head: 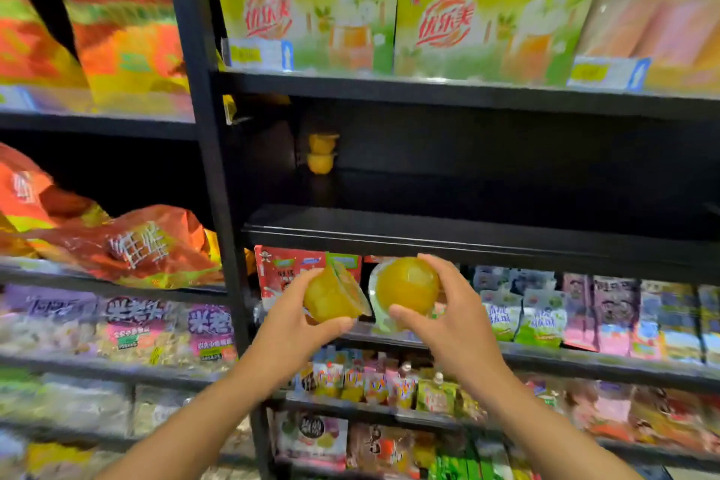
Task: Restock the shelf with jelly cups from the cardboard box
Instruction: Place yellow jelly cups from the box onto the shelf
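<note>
My left hand point(302, 318) grips a yellow jelly cup point(333, 294) tilted on its side. A second yellow jelly cup point(407, 290) is held by my right hand point(448, 308), its rounded bottom facing me. Both hands hover in front of the shelves, just below the front edge of a dark, mostly bare shelf point(467, 234). At the back left of that shelf stand two yellow jelly cups point(321, 154), one stacked on the other. The cardboard box is out of view.
A black upright post point(210, 168) divides the shelving. Green drink multipacks point(487, 23) fill the shelf above. Red snack bags point(128, 245) lie at the left. Small packets and pouches point(545, 316) crowd the lower shelves behind my hands.
</note>
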The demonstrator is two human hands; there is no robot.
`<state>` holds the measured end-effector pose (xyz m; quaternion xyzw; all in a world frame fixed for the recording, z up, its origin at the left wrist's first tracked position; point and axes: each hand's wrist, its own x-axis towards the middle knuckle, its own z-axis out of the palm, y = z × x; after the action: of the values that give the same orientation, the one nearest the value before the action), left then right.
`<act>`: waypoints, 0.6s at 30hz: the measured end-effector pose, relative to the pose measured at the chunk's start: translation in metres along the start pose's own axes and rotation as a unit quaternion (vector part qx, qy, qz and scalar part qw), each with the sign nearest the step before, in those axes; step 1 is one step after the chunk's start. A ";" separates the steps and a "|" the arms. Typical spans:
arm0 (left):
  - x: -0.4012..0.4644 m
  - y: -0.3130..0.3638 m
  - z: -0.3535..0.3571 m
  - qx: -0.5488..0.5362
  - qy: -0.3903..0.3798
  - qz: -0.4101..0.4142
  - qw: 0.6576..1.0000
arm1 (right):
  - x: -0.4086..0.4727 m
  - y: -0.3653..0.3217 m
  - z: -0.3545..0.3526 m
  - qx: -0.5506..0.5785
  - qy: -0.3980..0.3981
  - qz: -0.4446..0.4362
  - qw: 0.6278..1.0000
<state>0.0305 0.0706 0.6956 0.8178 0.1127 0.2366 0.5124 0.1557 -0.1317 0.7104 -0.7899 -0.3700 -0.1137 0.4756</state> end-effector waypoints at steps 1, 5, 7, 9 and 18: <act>0.004 0.012 -0.002 -0.015 0.005 0.003 1.000 | 0.006 -0.004 -0.005 0.011 0.004 -0.001 1.000; 0.023 0.046 -0.007 -0.072 0.041 -0.009 0.997 | 0.030 -0.013 -0.020 0.031 0.017 0.003 0.999; 0.032 0.058 -0.009 -0.086 0.048 -0.016 0.995 | 0.039 -0.014 -0.026 0.041 0.012 0.001 0.999; 0.042 0.066 -0.010 -0.096 0.063 -0.025 0.993 | 0.049 -0.015 -0.030 0.054 0.003 0.003 0.999; 0.087 0.074 -0.011 -0.138 0.114 -0.098 0.979 | 0.101 -0.015 -0.041 0.065 -0.009 -0.015 0.998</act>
<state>0.0958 0.0827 0.7892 0.6919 0.2163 0.2900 0.6248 0.2232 -0.1135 0.7953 -0.7528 -0.3930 -0.0895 0.5204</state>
